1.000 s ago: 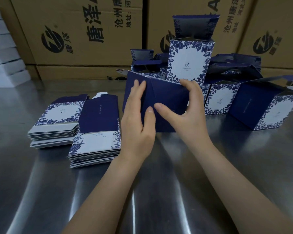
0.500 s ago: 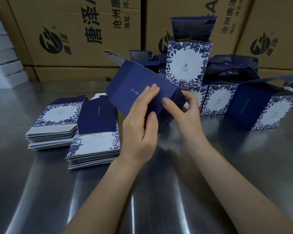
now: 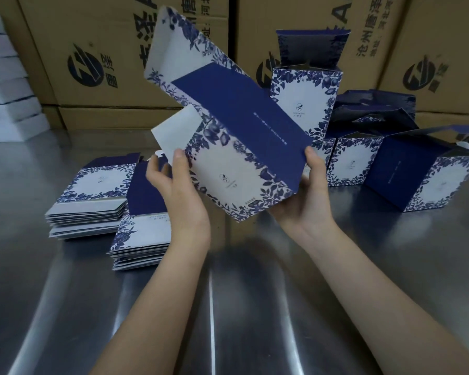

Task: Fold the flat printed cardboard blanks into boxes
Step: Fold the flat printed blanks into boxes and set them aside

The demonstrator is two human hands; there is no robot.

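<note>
Above the steel tabletop (image 3: 241,307), a half-opened box (image 3: 228,147) is held clear of the surface and tilted, its top flap pointing up and to the left. Left hand (image 3: 179,190) grips its left edge beside a white inner flap, thumb on the floral front panel. Right hand (image 3: 306,201) grips the lower right corner, thumb on the edge of the navy side panel. The front panel carries a blue leaf border round a small emblem, and the navy panel one line of pale print; both are too small to read. Two stacks of flat blanks (image 3: 92,190) lie on the tabletop to the left. Folded boxes (image 3: 417,174) stand behind and to the right, lids open. Brown cartons (image 3: 106,50) at the back bear a round black logo, and one reads "沧州唐泽" (image 3: 371,36).
</note>
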